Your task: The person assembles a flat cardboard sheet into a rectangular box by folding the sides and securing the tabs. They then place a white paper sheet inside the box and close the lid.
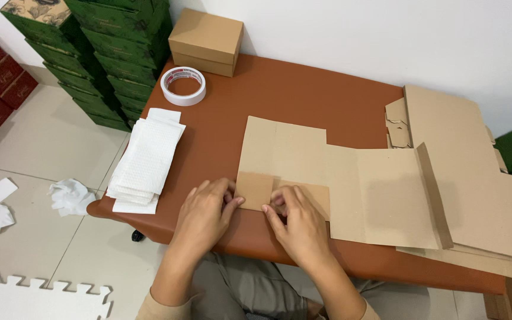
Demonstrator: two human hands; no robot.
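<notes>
Left hand (pixel 204 214), right hand (pixel 297 222) pinch flat matte cardboard blank (pixel 327 178).

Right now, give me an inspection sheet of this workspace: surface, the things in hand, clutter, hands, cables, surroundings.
Surface: brown table, partly covered.
Things in hand: flat cardboard blank, its small flap folded up at the near edge.
Clutter: tape roll, closed brown box, stack of white padded sheets, pile of cardboard blanks at right.
Hands: left hand and right hand both press the flap.
Cables: nothing seen.
Surroundings: green boxes stacked by the wall, crumpled white paper and foam mat on the tiled floor.
</notes>
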